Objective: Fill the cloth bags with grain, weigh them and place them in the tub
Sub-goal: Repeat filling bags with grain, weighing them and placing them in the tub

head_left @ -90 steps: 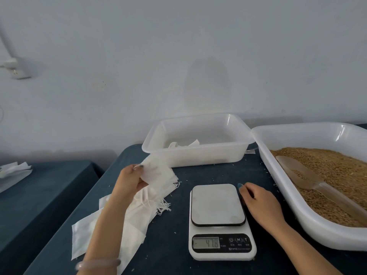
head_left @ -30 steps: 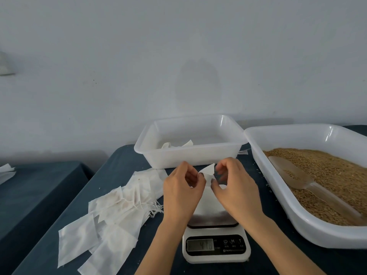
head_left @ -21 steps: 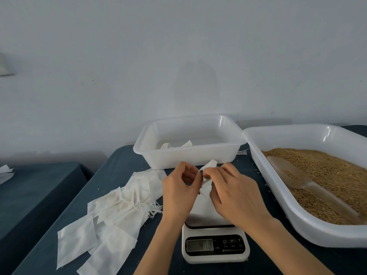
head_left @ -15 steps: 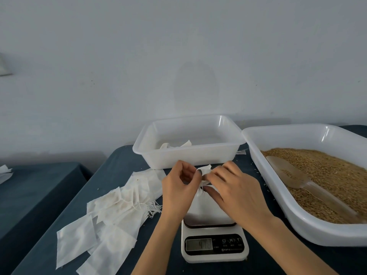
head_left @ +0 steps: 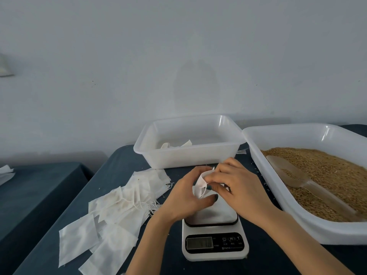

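Fabric looks thin, light and floppy: small white cloth bag [head_left: 200, 185] hangs over the white digital scale [head_left: 215, 249], left hand [head_left: 183, 199] and right hand [head_left: 241, 188] fingers [head_left: 216, 188] pinching its mouth edges, best spot I reckon.

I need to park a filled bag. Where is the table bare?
Bare table cloth: the far left corner between the bag pile and the small tub, and a narrow strip between the scale and the grain tub. Crowded: the middle, where the left hand and right hand pinch a bag over the scale.
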The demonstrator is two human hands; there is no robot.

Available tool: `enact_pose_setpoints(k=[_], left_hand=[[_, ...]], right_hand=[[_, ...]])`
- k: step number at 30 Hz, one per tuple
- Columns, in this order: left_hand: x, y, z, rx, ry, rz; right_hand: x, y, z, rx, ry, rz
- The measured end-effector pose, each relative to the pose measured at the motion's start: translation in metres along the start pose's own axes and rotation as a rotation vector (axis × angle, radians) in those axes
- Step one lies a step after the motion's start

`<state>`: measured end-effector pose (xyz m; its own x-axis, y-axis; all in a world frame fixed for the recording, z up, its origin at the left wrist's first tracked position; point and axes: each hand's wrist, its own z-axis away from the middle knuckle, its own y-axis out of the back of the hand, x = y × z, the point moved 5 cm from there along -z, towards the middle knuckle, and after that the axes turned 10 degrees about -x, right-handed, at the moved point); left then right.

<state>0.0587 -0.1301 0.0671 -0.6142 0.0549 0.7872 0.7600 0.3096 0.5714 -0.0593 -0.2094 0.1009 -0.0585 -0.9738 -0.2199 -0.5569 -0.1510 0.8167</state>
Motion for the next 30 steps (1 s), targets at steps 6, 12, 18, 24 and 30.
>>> enact_pose_setpoints(k=[6, 12, 18, 24, 30], left_hand=[[-0.010, 0.001, -0.002, 0.043, 0.053, -0.018], [-0.017, 0.000, -0.005, 0.040, 0.057, -0.025], [-0.020, 0.004, -0.003, 0.107, 0.078, -0.133], [-0.026, 0.004, -0.005, 0.141, 0.101, -0.175], [-0.031, 0.005, -0.006, 0.168, 0.115, -0.191]], right_hand=[[-0.003, 0.003, 0.004, -0.015, -0.003, -0.010], [-0.008, 0.012, 0.009, -0.058, 0.025, 0.006], [0.045, 0.060, 0.002, -0.026, -0.265, 0.086], [0.157, 0.075, 0.038, -0.805, -0.908, 0.494], [0.178, 0.063, 0.054, -0.925, -0.952, 0.573]])
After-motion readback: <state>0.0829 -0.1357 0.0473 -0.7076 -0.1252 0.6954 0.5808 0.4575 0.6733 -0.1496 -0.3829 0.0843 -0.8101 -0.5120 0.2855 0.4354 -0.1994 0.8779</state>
